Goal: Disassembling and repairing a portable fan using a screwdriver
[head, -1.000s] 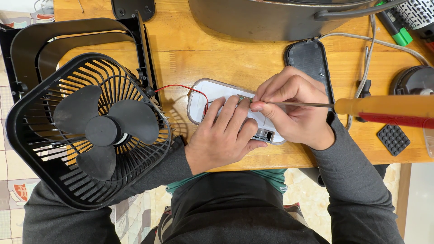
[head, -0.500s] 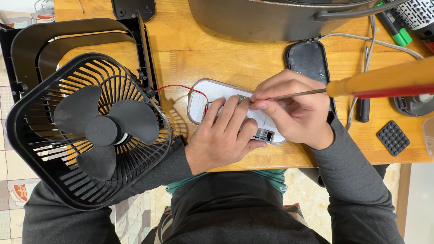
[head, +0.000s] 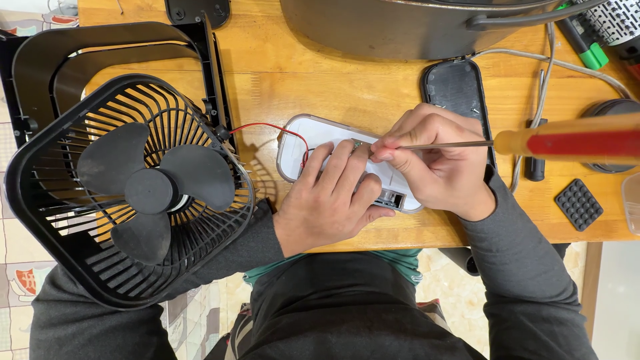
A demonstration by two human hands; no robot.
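Black fan (head: 133,193) & phone (head: 457,90) flank white housing (head: 313,143) w/ hands.

A single camera, worn on the person's head, looks almost straight down onto the wooden worktop (head: 373,87) from close above. The person's own lap and sleeves fill the bottom of the picture, so the far edge of the worktop lies at the top. Both hands sit near the middle of the frame, the left hand (head: 330,200) and the right hand (head: 437,167) close together. A black fan (head: 133,193) overhangs the left edge, with tiled floor (head: 10,267) below it. There is no second view.
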